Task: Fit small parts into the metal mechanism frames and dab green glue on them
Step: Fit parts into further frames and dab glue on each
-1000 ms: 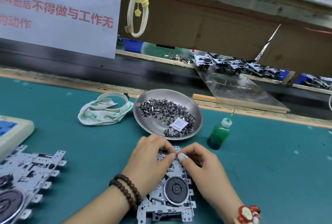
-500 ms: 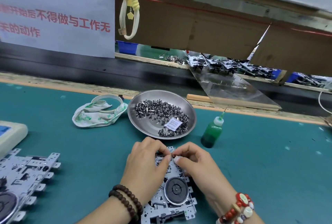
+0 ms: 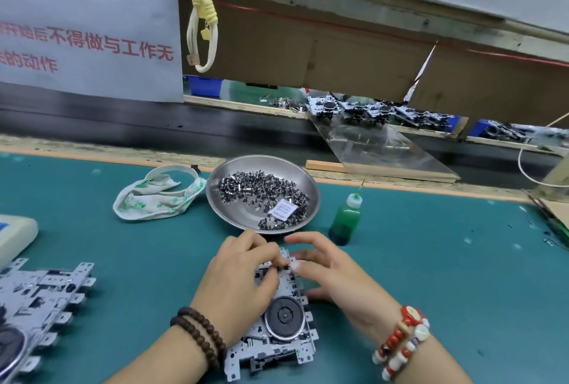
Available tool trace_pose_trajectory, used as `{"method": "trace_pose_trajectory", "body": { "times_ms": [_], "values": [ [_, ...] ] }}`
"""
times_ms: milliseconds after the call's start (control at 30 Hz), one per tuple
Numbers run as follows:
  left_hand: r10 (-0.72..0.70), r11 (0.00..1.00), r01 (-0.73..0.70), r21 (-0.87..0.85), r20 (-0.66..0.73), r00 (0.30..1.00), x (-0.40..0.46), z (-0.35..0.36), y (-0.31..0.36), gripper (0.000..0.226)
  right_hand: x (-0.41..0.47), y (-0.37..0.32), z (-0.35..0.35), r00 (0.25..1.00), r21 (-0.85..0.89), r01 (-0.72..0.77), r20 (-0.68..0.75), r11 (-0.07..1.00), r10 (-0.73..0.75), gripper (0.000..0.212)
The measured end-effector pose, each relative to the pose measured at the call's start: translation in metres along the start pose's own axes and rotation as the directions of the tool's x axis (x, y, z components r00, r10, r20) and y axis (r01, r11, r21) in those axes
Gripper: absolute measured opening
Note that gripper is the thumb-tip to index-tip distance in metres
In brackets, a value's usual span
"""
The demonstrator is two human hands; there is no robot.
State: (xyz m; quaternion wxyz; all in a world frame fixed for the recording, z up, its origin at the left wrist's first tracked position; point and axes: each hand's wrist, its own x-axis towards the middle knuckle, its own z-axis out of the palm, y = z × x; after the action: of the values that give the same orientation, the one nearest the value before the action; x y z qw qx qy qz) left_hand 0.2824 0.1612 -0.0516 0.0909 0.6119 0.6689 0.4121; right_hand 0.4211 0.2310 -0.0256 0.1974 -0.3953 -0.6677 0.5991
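**Both hands on the frame, top edge**

I see the metal frame (image 3: 278,331) lying flat on the green counter (image 3: 431,276), w/ its round black wheel (image 3: 284,316) near the middle. L hand (image 3: 238,282) sits over the frame's upper left, grip curled, fingertips pinching at the top edge; can't tell if a small part is in the pinch, too tiny. R hand (image 3: 328,269) is beside it on the upper right, fingers spread and relaxed, thumb tip touching the frame's edge, holding nothing.

Just beyond the hands: steel dish (image 3: 246,217) w/ a heap of small parts (image 3: 261,196) and a white paper tag. Green glue bottle (image 3: 345,220) stands upright to the dish's right, near the R hand, untouched. Stained rag (image 3: 154,200) lies left of the dish. More frames (image 3: 40,300) are stacked at the counter's left.
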Motion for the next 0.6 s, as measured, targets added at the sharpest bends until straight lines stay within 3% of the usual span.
{"method": "trace_pose_trajectory", "body": {
  "times_ms": [67,133,167,300,333,467,600],
  "values": [
    [-0.028,0.998,0.027,-0.053,-0.022,0.999,-0.001,0.000,-0.001,0.023,-0.005,0.005,-0.015,0.951,-0.014,0.120,-0.285,0.993,-0.119,0.027],
    [-0.076,0.988,0.071,-0.135,-0.032,0.997,-0.001,0.001,-0.001,0.027,-0.003,0.009,-0.030,0.752,-0.090,0.195,-0.626,0.977,-0.208,0.033],
    [-0.089,0.982,0.082,-0.169,-0.033,0.996,0.000,0.001,0.000,0.029,0.002,0.011,-0.035,0.693,-0.120,0.186,-0.688,0.975,-0.217,0.042],
    [-0.117,0.975,0.105,-0.197,-0.047,0.992,0.005,0.000,0.000,0.027,0.031,0.017,-0.044,0.754,-0.277,-0.021,-0.636,0.961,-0.167,0.083],
    [-0.120,0.974,0.109,-0.199,-0.045,0.992,0.006,-0.001,-0.001,0.025,0.039,0.019,-0.045,0.776,-0.303,-0.056,-0.612,0.951,-0.149,0.078],
    [-0.130,0.966,0.118,-0.229,-0.039,0.991,0.007,-0.003,-0.003,0.025,0.050,0.023,-0.045,0.829,-0.359,-0.013,-0.526,0.933,-0.191,0.021],
    [-0.152,0.953,0.135,-0.271,-0.042,0.988,0.011,-0.005,-0.007,0.033,0.028,0.013,-0.045,0.815,-0.269,0.172,-0.502,0.948,-0.290,0.018]
  ]
}}
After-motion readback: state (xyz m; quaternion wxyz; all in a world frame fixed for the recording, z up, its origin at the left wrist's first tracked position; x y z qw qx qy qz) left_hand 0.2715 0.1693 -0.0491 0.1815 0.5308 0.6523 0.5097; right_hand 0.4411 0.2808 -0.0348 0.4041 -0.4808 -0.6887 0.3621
